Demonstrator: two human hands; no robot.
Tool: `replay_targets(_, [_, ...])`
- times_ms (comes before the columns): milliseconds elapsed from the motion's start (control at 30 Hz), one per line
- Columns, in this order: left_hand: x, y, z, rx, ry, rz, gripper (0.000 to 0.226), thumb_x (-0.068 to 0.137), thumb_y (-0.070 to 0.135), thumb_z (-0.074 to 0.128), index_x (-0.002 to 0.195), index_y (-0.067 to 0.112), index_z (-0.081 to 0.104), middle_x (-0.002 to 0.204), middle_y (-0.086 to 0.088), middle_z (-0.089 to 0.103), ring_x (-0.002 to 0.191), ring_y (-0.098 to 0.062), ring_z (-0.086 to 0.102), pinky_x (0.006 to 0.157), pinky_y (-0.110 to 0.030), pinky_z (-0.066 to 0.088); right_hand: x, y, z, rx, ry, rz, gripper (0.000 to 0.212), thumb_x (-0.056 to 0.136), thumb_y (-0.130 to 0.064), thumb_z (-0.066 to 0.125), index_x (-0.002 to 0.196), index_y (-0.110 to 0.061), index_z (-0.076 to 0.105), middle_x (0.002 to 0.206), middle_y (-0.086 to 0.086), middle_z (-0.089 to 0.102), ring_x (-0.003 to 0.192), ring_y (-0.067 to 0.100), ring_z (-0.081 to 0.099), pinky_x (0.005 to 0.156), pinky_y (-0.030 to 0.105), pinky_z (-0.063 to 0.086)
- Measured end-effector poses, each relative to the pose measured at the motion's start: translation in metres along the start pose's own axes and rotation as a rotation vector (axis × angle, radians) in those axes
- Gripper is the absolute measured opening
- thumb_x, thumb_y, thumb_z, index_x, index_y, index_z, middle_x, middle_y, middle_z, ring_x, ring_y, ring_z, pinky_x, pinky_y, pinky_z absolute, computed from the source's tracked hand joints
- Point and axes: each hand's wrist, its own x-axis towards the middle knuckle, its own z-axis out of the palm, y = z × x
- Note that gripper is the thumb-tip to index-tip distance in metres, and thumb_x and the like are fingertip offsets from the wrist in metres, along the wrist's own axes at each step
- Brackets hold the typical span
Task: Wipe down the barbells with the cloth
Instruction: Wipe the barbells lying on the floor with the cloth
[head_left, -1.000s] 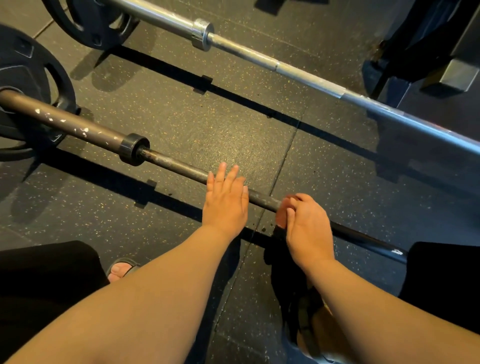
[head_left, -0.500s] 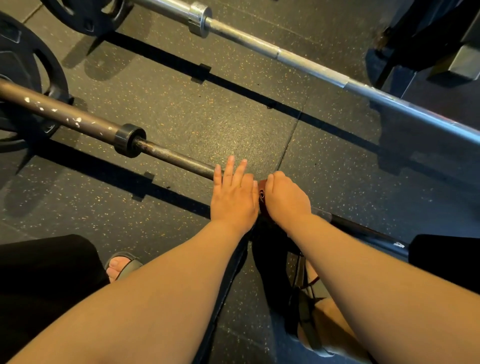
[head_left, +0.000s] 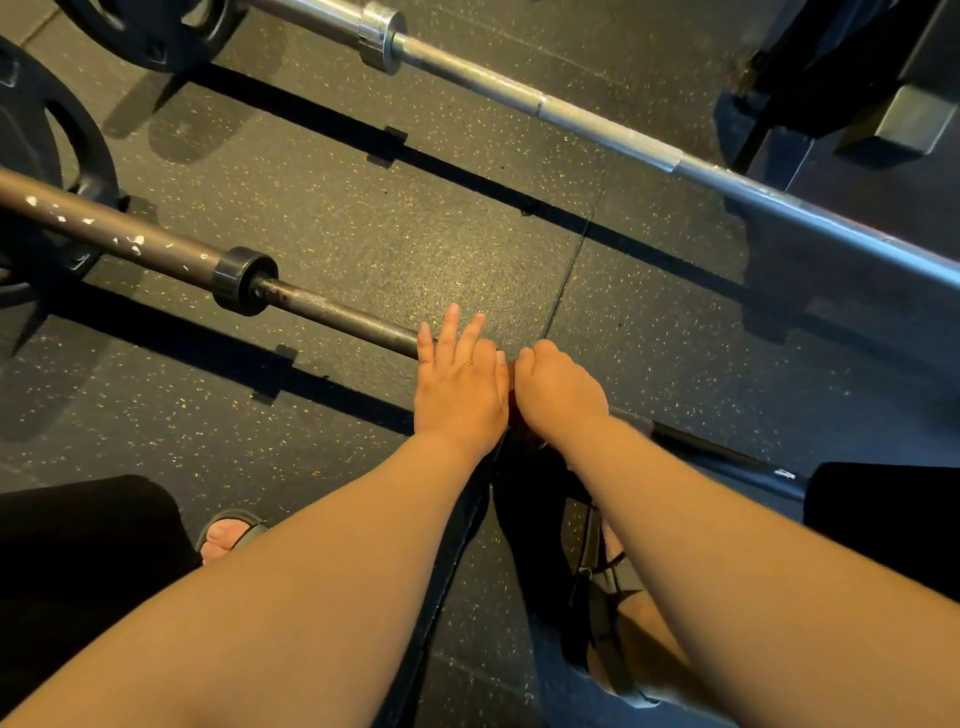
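Weights (head_left: 47, 145) sat far left on the dark barbell (head_left: 337, 314), the left hand (head_left: 460, 384) lay flat on that bar with straight fingers, and just beside it the right hand (head_left: 558, 392) curled tight round the red cloth (head_left: 513, 371) on the bar, with the silver barbell (head_left: 571, 111) lying farther back

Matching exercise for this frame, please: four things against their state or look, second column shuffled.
1 left hand
2 right hand
3 dark bar
4 silver bar

a shiny, untouched
b curled over the cloth
c fingers straight, resting on a bar
d white-flecked, under both hands

Pairs: 1-c, 2-b, 3-d, 4-a
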Motion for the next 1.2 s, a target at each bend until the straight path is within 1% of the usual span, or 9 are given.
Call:
replay_targets(67, [-0.001,0.000,0.002,0.004,0.011,0.006,0.046,0.108,0.032,0.017,0.130,0.016,0.054,0.169,-0.001,0.018,0.157,-0.028,-0.012,0.121,-0.049,-0.020,0.008,0.000,-0.006,0.027,-0.105,-0.026,0.034,0.109,-0.026,0.027,0.116,-0.007,0.055,0.122,0.017,0.060,0.112,0.040,0.060,0.084,0.041,0.044])
replay_targets(167, [-0.005,-0.003,0.004,-0.022,0.033,0.018,0.058,0.102,0.035,0.007,0.130,0.017,0.054,0.169,-0.002,0.018,0.157,-0.028,-0.011,0.122,-0.049,-0.019,-0.032,0.013,0.010,-0.055,0.214,-0.152,0.035,0.108,-0.033,0.030,0.111,-0.015,0.059,0.116,0.010,0.062,0.102,0.035,0.061,0.084,0.044,0.046])
replay_targets(300, [-0.008,-0.005,0.005,-0.008,0.034,0.027,0.051,0.104,0.034,0.014,0.130,0.018,0.055,0.169,-0.004,0.018,0.157,-0.029,-0.010,0.123,-0.052,-0.016,-0.062,0.024,0.045,-0.096,0.376,-0.189,0.047,0.102,-0.035,0.040,0.137,-0.007,0.055,0.145,0.019,0.048,0.128,0.035,0.044,0.115,0.054,0.031])
replay_targets(400, [-0.010,-0.006,0.010,-0.062,0.071,0.043,0.059,0.102,0.036,0.007,0.123,0.015,0.059,0.167,-0.005,0.023,0.157,-0.029,-0.008,0.123,-0.051,-0.016,-0.047,0.015,0.035,-0.137,0.369,-0.115,0.045,0.103,-0.044,0.033,0.122,-0.014,0.061,0.123,0.012,0.061,0.109,0.033,0.057,0.099,0.050,0.043])
replay_targets(500, [-0.009,-0.007,0.013,-0.154,0.105,0.037,0.064,0.101,0.038,0.002,0.115,0.015,0.060,0.166,-0.005,0.028,0.157,-0.028,-0.006,0.122,-0.046,-0.020,-0.023,0.004,0.008,-0.135,0.185,-0.050,0.043,0.107,-0.042,0.026,0.110,-0.016,0.060,0.108,0.011,0.065,0.097,0.036,0.063,0.081,0.045,0.046])
replay_targets(633, [-0.008,-0.007,0.017,-0.151,0.117,0.026,0.052,0.105,0.033,0.011,0.116,0.016,0.059,0.165,-0.003,0.029,0.157,-0.027,-0.007,0.120,-0.044,-0.024,0.009,-0.002,-0.017,0.043,-0.209,0.028,0.034,0.109,-0.017,0.029,0.127,-0.002,0.053,0.130,0.019,0.057,0.119,0.039,0.058,0.094,0.046,0.046])
replay_targets(767, [-0.012,-0.008,0.017,-0.198,0.124,0.028,0.058,0.103,0.038,0.005,0.119,0.017,0.057,0.166,-0.003,0.026,0.157,-0.025,-0.009,0.119,-0.040,-0.026,-0.035,0.007,0.006,-0.074,0.182,-0.073,0.040,0.107,-0.037,0.024,0.116,-0.017,0.058,0.116,0.008,0.062,0.104,0.034,0.061,0.086,0.047,0.046])
replay_targets(867, [-0.020,-0.010,0.020,-0.239,0.138,0.015,0.058,0.103,0.040,0.006,0.129,0.020,0.055,0.167,-0.001,0.024,0.157,-0.023,-0.007,0.119,-0.036,-0.028,-0.060,0.018,0.037,-0.089,0.348,-0.164,0.046,0.103,-0.038,0.032,0.132,-0.013,0.057,0.137,0.011,0.054,0.119,0.032,0.053,0.107,0.051,0.039])
replay_targets(1200, [-0.025,-0.011,0.020,-0.240,0.145,0.031,0.049,0.106,0.035,0.015,0.139,0.022,0.048,0.164,0.000,0.028,0.157,-0.023,-0.005,0.121,-0.036,-0.023,-0.042,0.043,0.010,-0.176,0.263,-0.120,0.044,0.103,-0.052,0.028,0.125,-0.026,0.056,0.119,-0.001,0.061,0.109,0.025,0.059,0.096,0.045,0.037])
